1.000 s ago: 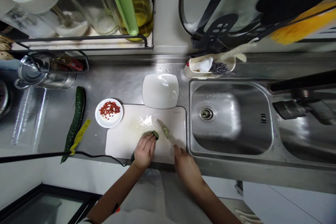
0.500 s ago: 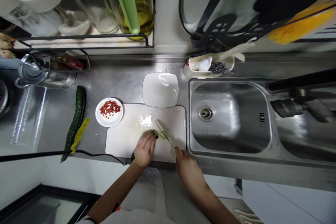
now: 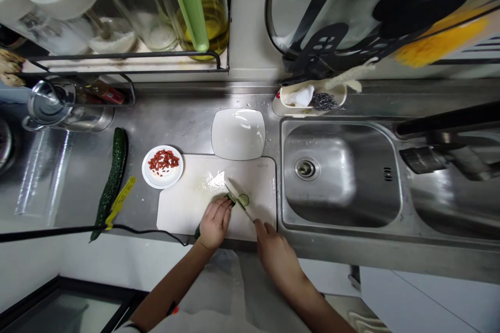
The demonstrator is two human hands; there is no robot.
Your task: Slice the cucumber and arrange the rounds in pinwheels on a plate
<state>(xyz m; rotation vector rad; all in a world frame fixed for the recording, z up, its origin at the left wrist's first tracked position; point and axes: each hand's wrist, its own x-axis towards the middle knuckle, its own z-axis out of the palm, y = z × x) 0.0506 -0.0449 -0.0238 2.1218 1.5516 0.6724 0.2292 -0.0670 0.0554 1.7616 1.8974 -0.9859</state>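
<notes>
On the white cutting board (image 3: pixel 183 208), my left hand (image 3: pixel 214 223) presses down on a dark green cucumber (image 3: pixel 231 199), fingers curled over it near the cut end. My right hand (image 3: pixel 273 250) grips the handle of a knife (image 3: pixel 238 199) whose blade lies across the cucumber's end. A cut cucumber slice (image 3: pixel 244 200) lies just right of the blade on the board.
A square white plate (image 3: pixel 238 134) sits behind the board, a small round dish of red berries (image 3: pixel 162 166) to its left. A whole cucumber (image 3: pixel 111 179) and a yellow peeler (image 3: pixel 120 200) lie further left. The steel sink (image 3: pixel 344 177) is right of the board.
The knife blade has moved left, closer to my left hand's fingers. A slice has come off and lies flat right of the blade.
</notes>
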